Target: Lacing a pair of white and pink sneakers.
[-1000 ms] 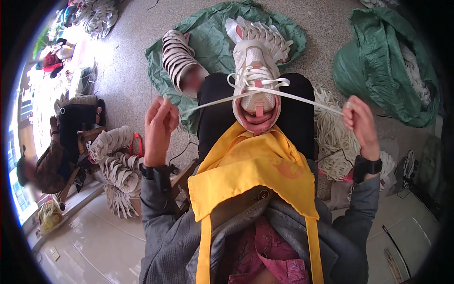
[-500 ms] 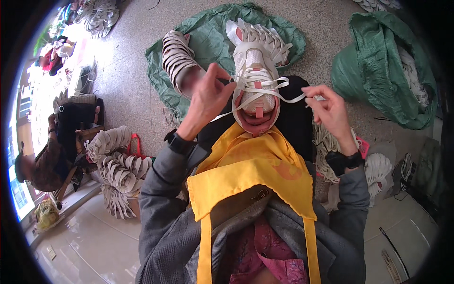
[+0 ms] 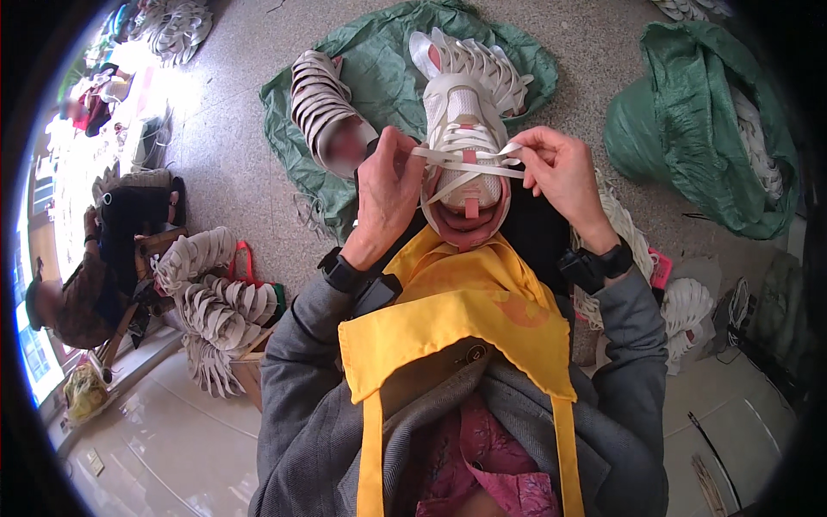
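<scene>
A white and pink sneaker rests on my lap with its collar toward me and its toe pointing away. White shoelace crosses its tongue in a loose knot or bow. My left hand is closed in a pinch on the lace at the shoe's left side. At the right side, the thumb and fingers of my right hand pinch the lace too. The lace runs nearly straight between both hands, above the tongue. My fingertips partly cover the lace ends.
Beyond the shoe a green woven sack lies spread, bearing a row of nested shoe uppers and more pieces. A full green sack stands at the right. Stacked uppers lie left. Another person sits at far left.
My right hand has moved left, close to the shoe, and now pinches the lace there. My left hand has come slightly lower. The wide lace loops have drawn into a flatter, tighter line.
</scene>
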### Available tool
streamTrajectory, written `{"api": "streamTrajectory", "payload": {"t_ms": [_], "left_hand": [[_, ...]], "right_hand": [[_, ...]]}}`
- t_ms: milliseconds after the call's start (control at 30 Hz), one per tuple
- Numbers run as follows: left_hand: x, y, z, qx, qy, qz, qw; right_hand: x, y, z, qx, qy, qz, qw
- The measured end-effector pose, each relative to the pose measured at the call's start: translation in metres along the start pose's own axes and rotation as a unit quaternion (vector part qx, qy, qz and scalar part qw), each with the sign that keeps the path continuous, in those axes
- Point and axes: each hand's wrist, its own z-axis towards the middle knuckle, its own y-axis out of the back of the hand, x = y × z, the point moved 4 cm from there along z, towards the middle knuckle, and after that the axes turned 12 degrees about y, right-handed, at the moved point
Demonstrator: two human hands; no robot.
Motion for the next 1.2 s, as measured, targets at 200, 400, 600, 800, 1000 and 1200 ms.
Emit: {"api": "streamTrajectory", "payload": {"t_ms": [200, 400, 600, 800, 1000, 1200], "left_hand": [[0.000, 0.001, -0.005, 0.032, 0.018, 0.060, 0.998], [-0.009, 0.006, -0.010, 0.065, 0.004, 0.109, 0.992], [-0.013, 0.012, -0.021, 0.120, 0.027, 0.104, 0.987], [-0.009, 0.015, -0.033, 0.163, 0.039, 0.063, 0.984], [-0.010, 0.025, -0.028, 0.143, 0.016, 0.079, 0.986], [-0.021, 0.032, -0.023, 0.101, -0.068, 0.084, 0.989]], "right_hand": [[0.013, -0.002, 0.002, 0.104, -0.035, 0.113, 0.988], [0.005, -0.006, 0.002, 0.131, -0.036, 0.194, 0.972], [-0.010, -0.006, 0.000, 0.058, -0.095, 0.239, 0.965], [0.002, -0.004, 0.002, 0.023, -0.004, 0.112, 0.993], [-0.004, -0.006, -0.002, 0.047, 0.055, -0.034, 0.997], [0.011, -0.002, -0.012, -0.020, 0.093, -0.074, 0.993]]}}
